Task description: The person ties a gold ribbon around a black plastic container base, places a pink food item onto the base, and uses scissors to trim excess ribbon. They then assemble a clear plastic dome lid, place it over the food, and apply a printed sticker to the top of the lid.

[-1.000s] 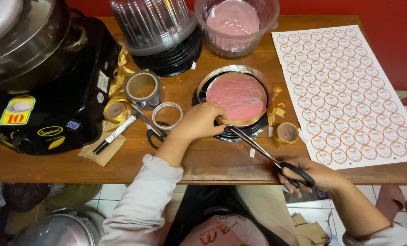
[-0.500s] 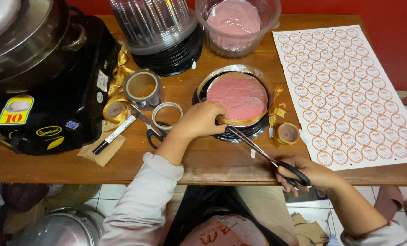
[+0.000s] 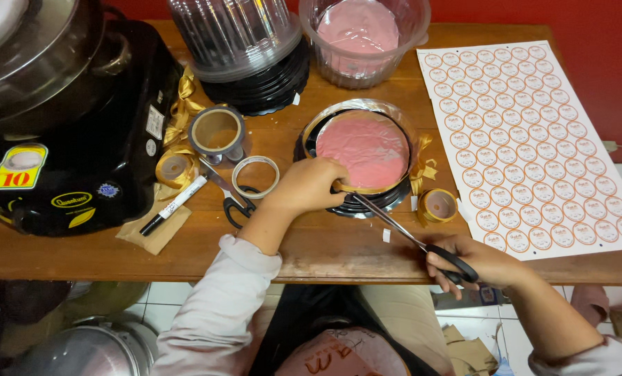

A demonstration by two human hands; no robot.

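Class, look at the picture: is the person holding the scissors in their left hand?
No. The scissors are gripped by the right hand, while the left hand rests on the edge of the round pink cake.

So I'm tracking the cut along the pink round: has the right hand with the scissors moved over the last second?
Barely. The right hand sits on the scissors at the same spot on the table edge, with the blades at the pink round's near rim.

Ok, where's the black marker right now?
In the head view, the black marker lies left of the left hand, on brown paper beside the second pair of scissors.
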